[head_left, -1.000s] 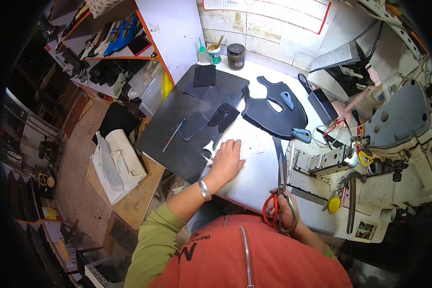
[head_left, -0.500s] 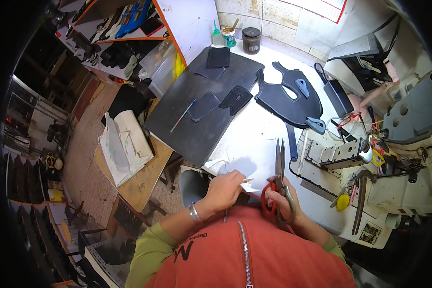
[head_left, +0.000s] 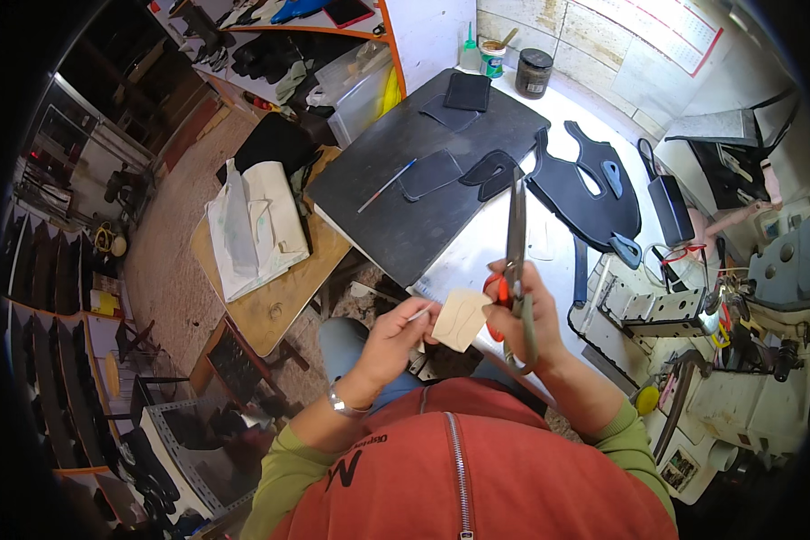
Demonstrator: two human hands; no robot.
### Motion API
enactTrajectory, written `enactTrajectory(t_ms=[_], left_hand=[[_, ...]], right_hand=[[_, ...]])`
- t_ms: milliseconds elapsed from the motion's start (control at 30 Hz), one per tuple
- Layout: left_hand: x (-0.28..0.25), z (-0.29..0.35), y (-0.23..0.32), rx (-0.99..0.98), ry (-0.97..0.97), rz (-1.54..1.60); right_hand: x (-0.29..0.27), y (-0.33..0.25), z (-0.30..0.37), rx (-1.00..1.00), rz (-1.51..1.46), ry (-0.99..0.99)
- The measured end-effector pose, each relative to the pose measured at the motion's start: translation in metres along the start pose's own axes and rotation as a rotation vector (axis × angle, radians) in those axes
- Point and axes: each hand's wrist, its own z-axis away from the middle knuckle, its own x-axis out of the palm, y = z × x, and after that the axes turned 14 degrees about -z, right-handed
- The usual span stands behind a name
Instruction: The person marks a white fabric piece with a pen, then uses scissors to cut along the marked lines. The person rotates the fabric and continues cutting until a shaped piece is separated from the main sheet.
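Note:
My right hand grips large scissors, one handle loop red and the other dark. Their blades point up and away, side by side. A small cream piece with curved drawn lines is held up between my hands, its right edge at my right thumb. My left hand is closed, pinching a thin white strip, its fingertips at the cream piece's left edge. Beyond lie black cut pieces, a looped black piece and a larger black shaped panel.
A dark board covers the white table's left part, with a pen on it. Jars stand at the back. To the right is a sewing machine. Folded white cloth lies on a wooden stool at left.
The cream piece has come up into view between my hands, its drawn lines showing. My left hand has moved left, and the scissors have risen slightly. The whole view has shifted right.

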Motion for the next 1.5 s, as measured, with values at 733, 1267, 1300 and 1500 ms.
enactTrajectory(t_ms=[733, 1267, 1300, 1500], left_hand=[[-0.027, -0.013, 0.067, 0.289, 0.353, -0.019], [0.001, -0.030, 0.061, 0.436, 0.698, 0.176], [0.003, -0.031, 0.060, 0.433, 0.695, 0.187], [0.004, -0.035, 0.057, 0.403, 0.702, 0.173]], right_hand=[[0.037, -0.032, -0.039, 0.050, -0.053, -0.058], [0.055, 0.022, 0.010, 0.261, 0.070, -0.205], [0.054, 0.025, 0.009, 0.233, 0.069, -0.197], [0.048, 0.043, 0.005, 0.130, 0.053, -0.175]])
